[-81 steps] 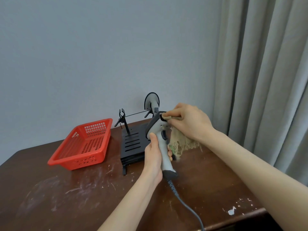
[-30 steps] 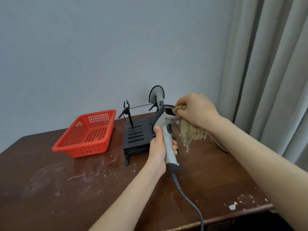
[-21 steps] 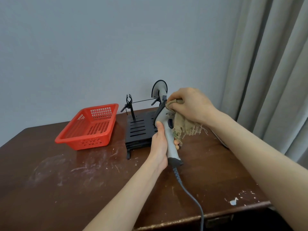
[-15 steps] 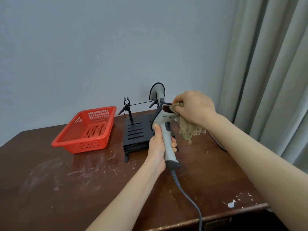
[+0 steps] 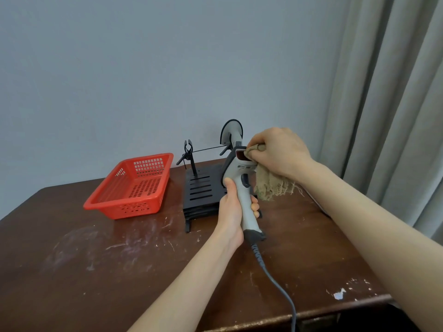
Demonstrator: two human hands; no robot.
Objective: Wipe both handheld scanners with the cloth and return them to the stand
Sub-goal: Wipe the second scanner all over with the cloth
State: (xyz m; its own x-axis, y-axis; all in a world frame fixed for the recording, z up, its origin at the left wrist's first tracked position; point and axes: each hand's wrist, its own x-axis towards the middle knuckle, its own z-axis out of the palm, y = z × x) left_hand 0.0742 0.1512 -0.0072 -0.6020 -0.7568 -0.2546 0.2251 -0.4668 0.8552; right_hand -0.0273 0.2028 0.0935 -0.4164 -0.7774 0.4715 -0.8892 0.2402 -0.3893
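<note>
Upright, smooth grey scanner [image 5: 245, 202], frayed burlap cloth [image 5: 271, 185] against it

A dark wooden table [image 5: 96, 271], scuffed with pale streaks, fills the lower frame. On it a red basket [image 5: 134, 208] sits left of centre, with a black slatted stand [image 5: 200, 188] just right of it.

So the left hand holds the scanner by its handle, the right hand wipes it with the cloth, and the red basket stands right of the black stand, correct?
Not quite: the head view shows the red basket left of the black stand, not right. The rest holds: the left hand grips the scanner by its handle, and the right hand presses the cloth to it.
</note>
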